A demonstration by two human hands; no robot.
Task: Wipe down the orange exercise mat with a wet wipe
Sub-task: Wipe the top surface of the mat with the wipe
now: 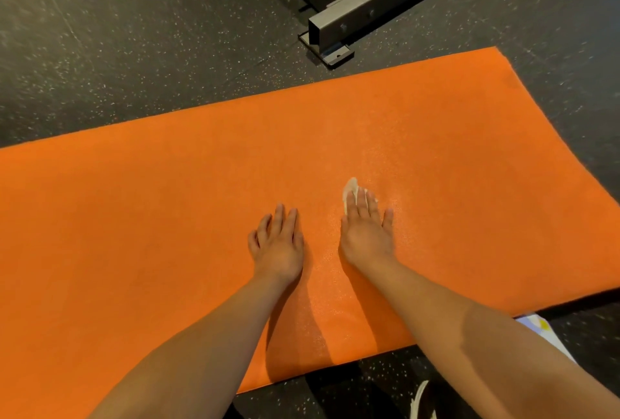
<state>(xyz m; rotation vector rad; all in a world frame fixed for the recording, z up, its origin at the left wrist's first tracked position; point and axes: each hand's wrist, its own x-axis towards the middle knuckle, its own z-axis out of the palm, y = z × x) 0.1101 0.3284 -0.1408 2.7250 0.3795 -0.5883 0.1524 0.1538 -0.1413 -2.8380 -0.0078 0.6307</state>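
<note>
the orange mat lies flat on a dark speckled floor, running across the view from the left edge to its far right corner. both bare forearms reach in from the bottom onto the mat's middle.

the left hand rests palm down on the mat, fingers straight and close together, holding nothing.

the right hand lies just beside it, also palm down with fingers straight. it presses a white wipe flat against the mat; only the wipe's far edge shows past the fingertips, the remainder hidden under the hand. the mat around and below this hand has a faint wet sheen.

beyond the mat's far edge stands a grey metal beam on a foot plate, part of some gym frame, close to the mat but not touching it. at the lower right, a pale sheet pokes out next to the mat's near edge, and a white shoe tip shows on the floor at the bottom.
</note>
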